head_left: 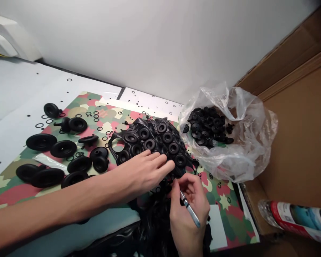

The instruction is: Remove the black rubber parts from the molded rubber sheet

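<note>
A black moulded rubber sheet (143, 134) with rows of round ring-shaped parts lies in front of me, one round hole at its left. My left hand (147, 169) rests on the sheet's near part, fingers stretched forward and lying on it. Close beside it, my right hand (189, 210) is closed around a slim silver craft knife (189, 208). The knife's tip is hidden by the fingers at the sheet's near edge. Crumpled black rubber (157, 228) hangs below the hands.
Loose black rubber discs (64, 149) lie left on a camouflage-patterned mat (107, 126), with small rings around them. A clear plastic bag (246, 157) of black parts stands right. Beyond are a cardboard box (296, 135) and a labelled bottle (296, 217). A white wall (149, 46) rises behind.
</note>
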`<state>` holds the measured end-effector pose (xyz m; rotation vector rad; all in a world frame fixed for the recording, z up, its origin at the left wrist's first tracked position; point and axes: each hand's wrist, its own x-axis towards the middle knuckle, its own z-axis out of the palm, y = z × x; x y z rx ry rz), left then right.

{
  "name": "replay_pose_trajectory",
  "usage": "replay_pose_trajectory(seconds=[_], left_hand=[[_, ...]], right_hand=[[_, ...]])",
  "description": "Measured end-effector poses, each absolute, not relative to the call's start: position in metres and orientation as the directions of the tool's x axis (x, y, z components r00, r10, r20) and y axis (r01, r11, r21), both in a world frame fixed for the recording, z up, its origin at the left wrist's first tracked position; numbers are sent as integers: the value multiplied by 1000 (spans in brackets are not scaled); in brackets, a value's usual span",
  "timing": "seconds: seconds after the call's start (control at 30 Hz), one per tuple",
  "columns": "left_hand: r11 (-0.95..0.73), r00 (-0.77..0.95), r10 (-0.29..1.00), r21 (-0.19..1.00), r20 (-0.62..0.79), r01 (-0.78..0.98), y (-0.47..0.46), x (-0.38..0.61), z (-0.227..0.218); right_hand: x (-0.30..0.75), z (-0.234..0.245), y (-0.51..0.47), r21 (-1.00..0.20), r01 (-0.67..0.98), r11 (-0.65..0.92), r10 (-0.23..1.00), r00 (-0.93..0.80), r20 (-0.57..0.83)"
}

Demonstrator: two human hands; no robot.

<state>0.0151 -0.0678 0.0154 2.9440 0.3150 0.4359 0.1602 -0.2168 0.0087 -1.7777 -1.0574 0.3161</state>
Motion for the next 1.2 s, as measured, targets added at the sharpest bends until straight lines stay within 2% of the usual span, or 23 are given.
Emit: replay_pose_trajectory(seconds=[0.07,0.13,0.3,0.37,0.5,0.6,0.8,0.97,1.1,1.2], left_hand=[[-976,941,201,138,273,169,-70,15,22],[-974,934,203,155,294,163,-72,14,27],[-811,882,423,522,208,265,-71,15,31],[-752,851,493,581,180,313,-68,19,31],[-668,829,545,663,127,337,-62,24,35],[-642,837,534,700,118,312,-61,23,40],[-689,863,480,676,155,262,-68,22,39],[-643,844,518,714,140,276,-68,22,40],[-565,820,558,781,126,264,-62,7,62],[-468,777,622,840,93,274,-50,-13,78]], right_hand=[[161,8,-216,-873,479,-98,782,580,230],[161,6,-216,-881,464,-94,788,575,220],[161,-1,-214,-873,477,-104,798,564,213],[161,-3,-213,-864,494,-99,804,551,223],[162,-7,-212,-834,543,-96,795,546,264],[166,-13,-211,-842,535,-66,797,536,278],[173,-25,-210,-871,488,60,796,503,337],[166,-20,-209,-863,505,9,748,570,341],[166,-20,-206,-819,573,16,771,515,375],[170,-27,-203,-806,591,-22,751,542,377]])
